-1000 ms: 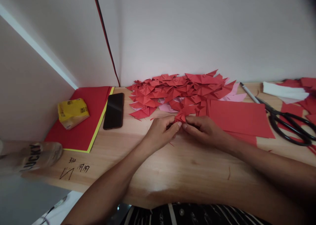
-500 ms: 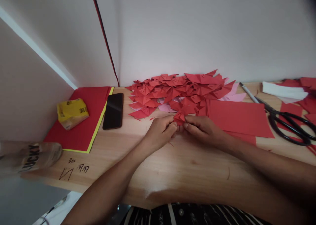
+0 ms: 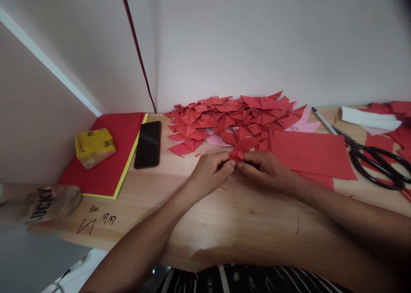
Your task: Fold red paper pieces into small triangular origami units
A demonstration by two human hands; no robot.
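Between my two hands is a small folded red paper piece (image 3: 236, 153), pinched from both sides just above the table. My left hand (image 3: 214, 168) grips its left edge with thumb and forefinger. On its right edge, my right hand (image 3: 261, 166) does the same, the thumb close to my left thumb. Right behind lies a heap of folded red paper pieces (image 3: 224, 117), with some pink ones (image 3: 302, 121) among them. A stack of red paper sheets (image 3: 310, 153) lies beyond my right forearm. My fingers cover the lower part of the held piece.
Black-handled scissors (image 3: 375, 160) and a pen-like stick (image 3: 323, 119) lie at the right, near a white strip (image 3: 369, 117). To the left are a phone (image 3: 147, 145), a yellow packet (image 3: 95, 146) on red sheets (image 3: 96, 181), and a clear bottle (image 3: 61, 201) by the table edge.
The held paper has shifted slightly right and its upper flap shows more. My left thumb has moved right, nearer my right thumb. The things on the table stay in place.
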